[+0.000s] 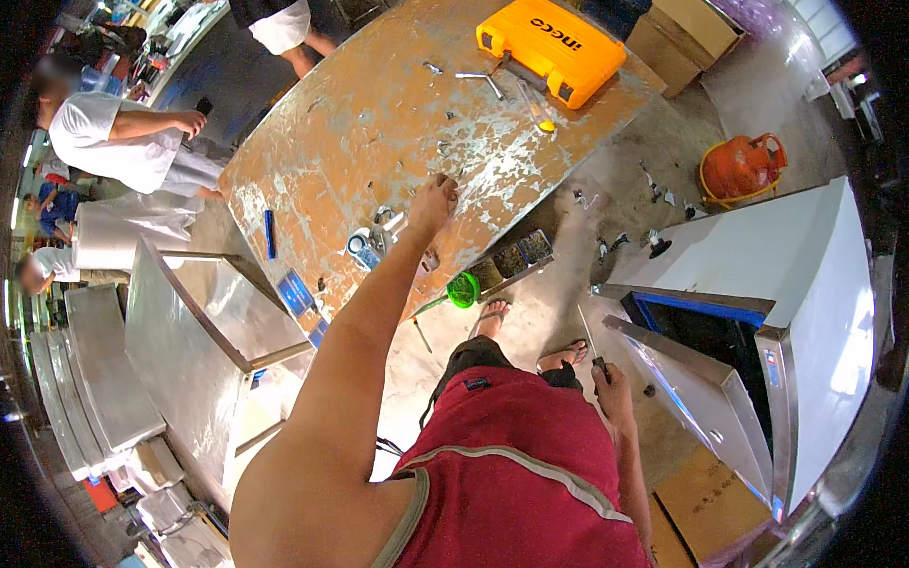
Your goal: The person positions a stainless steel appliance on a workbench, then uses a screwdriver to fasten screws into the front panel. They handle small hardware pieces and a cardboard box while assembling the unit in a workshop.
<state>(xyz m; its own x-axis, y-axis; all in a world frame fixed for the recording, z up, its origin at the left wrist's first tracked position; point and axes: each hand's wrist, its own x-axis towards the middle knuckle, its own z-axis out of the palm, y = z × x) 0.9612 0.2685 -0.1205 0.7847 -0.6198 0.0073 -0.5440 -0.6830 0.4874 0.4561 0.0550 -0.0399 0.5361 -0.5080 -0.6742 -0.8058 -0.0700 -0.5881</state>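
1. one right hand (616, 392), fingers closed round one dark-handled tool (600, 367), out past the near edge of the table (325, 129).
2. one left hand (435, 199), fingers curled, inside that edge; grip: cannot tell.
3. one yellow case (551, 47), far right corner.

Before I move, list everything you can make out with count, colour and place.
Table: 1, worn brown, ahead
Tool case: 1, orange, table's far right
Yellow-handled tool: 1, yellow, near case
Small metal parts: several, silver, on table
Blue stick: 1, blue, table's left
Green round thing: 1, green, near table edge
Gas cylinder: 1, orange, right
Cabinet: 1, white, right
Steel frame: 1, silver, left
Cardboard boxes: several, brown, right
People: several, mixed clothing, left
Top: 1, red, below
Left hand: 1, bare, over table
Right hand: 1, bare, lower right, holding dark-handled tool
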